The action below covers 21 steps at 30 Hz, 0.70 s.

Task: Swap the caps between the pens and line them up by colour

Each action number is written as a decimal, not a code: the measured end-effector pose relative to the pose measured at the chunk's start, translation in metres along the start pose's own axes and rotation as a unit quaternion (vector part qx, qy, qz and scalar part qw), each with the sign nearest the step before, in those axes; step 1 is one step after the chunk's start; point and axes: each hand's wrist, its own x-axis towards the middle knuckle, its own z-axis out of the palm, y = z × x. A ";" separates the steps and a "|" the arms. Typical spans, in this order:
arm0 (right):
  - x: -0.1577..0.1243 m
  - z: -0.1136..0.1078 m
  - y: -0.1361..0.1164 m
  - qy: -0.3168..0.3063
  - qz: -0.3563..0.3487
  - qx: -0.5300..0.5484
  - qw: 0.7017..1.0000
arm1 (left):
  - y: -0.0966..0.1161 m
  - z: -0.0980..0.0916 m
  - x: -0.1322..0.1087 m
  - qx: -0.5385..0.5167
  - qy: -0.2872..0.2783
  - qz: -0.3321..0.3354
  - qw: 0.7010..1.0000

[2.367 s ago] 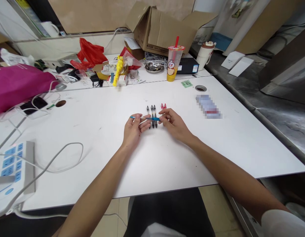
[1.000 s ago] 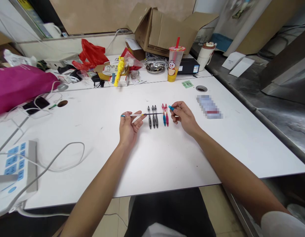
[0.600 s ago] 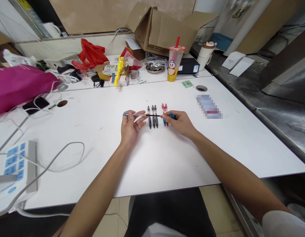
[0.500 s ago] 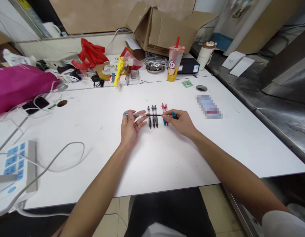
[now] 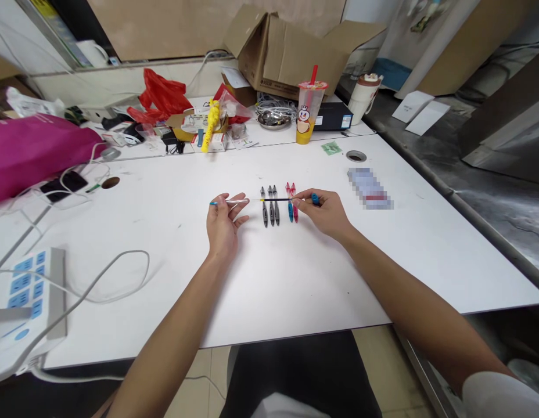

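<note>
Pen row (image 5: pixel 272 206): passage over white desktop (image 5: pixel 295 278) on near side; left hand (image 5: pixel 223 223) and right hand (image 5: pixel 324 212) flank it.

White sleeve (image 5: pixel 502 395) on the right arm (image 5: pixel 417 302); black trousers (image 5: pixel 295 371)

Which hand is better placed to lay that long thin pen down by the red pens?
Probably the right hand: its fingers pinch the thin black rod right over the red pens, while the left hand holds the clear barrel on the far side of the three black pens.

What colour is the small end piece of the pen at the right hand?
Blue; the head view shows the end piece at the right hand.
</note>
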 end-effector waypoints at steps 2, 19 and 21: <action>0.000 0.000 -0.001 -0.002 0.002 -0.003 1.000 | -0.001 0.002 -0.002 -0.001 -0.009 -0.006 1.000; -0.007 0.008 -0.001 -0.091 -0.004 0.011 0.996 | -0.008 0.007 -0.008 -0.012 -0.055 -0.043 0.997; -0.006 0.005 -0.001 -0.094 0.019 -0.005 0.995 | -0.007 0.006 -0.007 -0.015 -0.049 -0.042 0.998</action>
